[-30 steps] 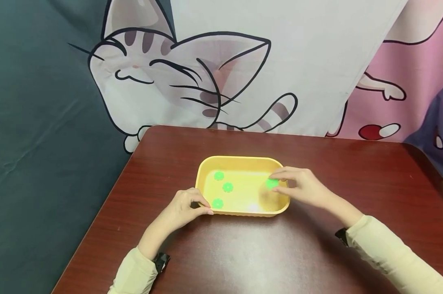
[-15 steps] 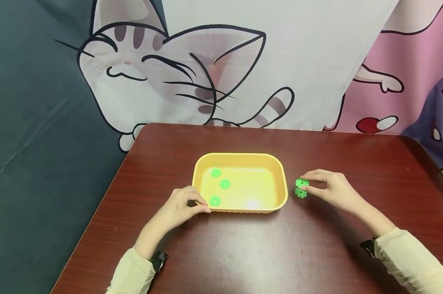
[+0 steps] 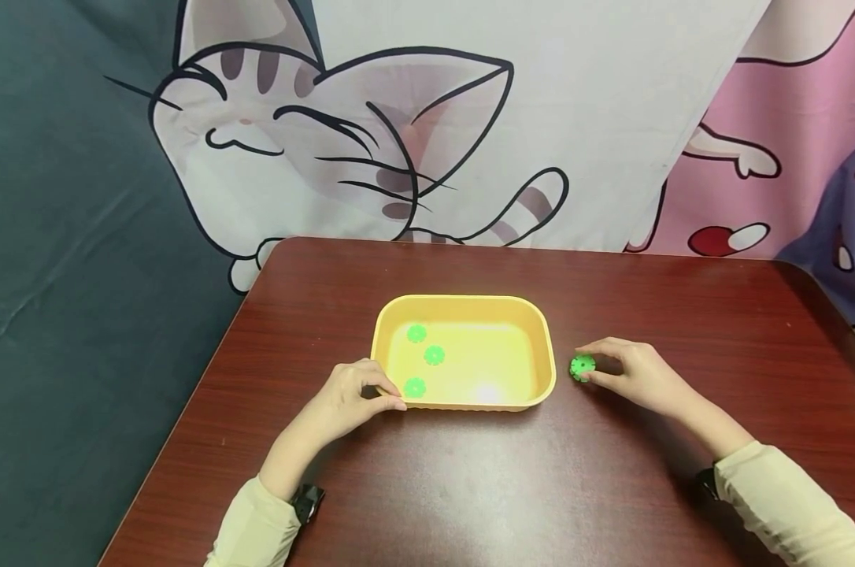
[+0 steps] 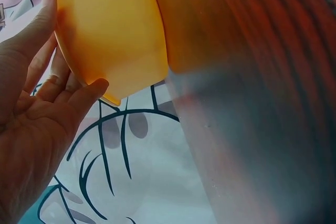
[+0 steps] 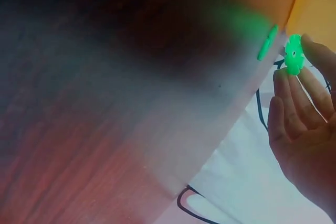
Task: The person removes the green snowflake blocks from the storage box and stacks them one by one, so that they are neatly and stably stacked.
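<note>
A yellow plastic bin (image 3: pixel 520 353) stands on the table, and my left hand (image 3: pixel 349 398) pinches its near left corner. The left wrist view shows my thumb on the outside of the bin wall (image 4: pixel 113 30). Right of the bin, my right hand (image 3: pixel 636 374) pinches a green notched disc (image 3: pixel 582 365) between thumb and fingers. In the right wrist view this held disc (image 5: pixel 294 54) is tilted, close over a second green disc (image 5: pixel 268 43) lying on the table. From the head view the held disc nearly covers the lower one.
Inside the bin lie three more green discs, one at the back (image 3: pixel 416 334), one in the middle (image 3: pixel 434 355) and one near the front (image 3: pixel 415 387). The brown wooden table (image 3: pixel 470 488) ends at a cartoon cat curtain (image 3: pixel 371 157) behind.
My right hand has carried a green disc out of the bin to the right, then lowered it over the disc on the table. My left hand keeps its hold on the rim.
</note>
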`<state>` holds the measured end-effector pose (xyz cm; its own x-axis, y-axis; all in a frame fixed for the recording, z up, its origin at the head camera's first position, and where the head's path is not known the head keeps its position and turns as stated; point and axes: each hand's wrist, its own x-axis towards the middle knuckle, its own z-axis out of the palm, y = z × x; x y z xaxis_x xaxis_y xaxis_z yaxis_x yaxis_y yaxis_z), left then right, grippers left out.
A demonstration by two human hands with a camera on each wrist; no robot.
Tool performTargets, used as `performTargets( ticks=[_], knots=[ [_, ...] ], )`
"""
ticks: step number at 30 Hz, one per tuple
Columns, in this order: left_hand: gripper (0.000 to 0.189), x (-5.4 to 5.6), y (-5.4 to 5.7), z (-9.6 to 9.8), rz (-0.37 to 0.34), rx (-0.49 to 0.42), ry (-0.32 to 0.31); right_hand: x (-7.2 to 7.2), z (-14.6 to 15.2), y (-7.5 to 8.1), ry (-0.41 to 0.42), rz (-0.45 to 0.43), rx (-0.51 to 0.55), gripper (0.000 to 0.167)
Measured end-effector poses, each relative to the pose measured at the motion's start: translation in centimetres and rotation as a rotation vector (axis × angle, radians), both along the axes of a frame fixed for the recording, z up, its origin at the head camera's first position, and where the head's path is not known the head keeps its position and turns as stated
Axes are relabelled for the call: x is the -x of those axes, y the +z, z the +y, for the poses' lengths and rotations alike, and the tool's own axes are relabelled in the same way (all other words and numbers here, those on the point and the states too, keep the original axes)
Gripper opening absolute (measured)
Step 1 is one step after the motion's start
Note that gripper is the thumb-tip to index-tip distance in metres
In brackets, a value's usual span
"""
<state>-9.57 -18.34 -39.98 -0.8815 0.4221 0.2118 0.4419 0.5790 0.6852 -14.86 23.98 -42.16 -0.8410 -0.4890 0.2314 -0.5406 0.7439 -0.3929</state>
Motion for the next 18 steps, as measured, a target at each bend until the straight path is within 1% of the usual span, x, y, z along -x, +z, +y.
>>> performTargets(
  ticks=[6, 12, 18],
  knots=[
    [0.01, 0.05, -0.02, -0.02, 0.003, -0.004, 0.011, -0.13, 0.06, -0.25, -0.004, -0.012, -0.001, 0.035],
    [0.01, 0.08, -0.09, -0.06, 0.011, -0.014, 0.002, -0.04, -0.06, -0.58, 0.005, -0.021, 0.017, 0.039],
    [0.01, 0.15, -0.09, -0.09, 0.012, -0.014, -0.004, 0.05, -0.27, -0.78, 0.004, -0.042, 0.01, 0.039]
  ],
)
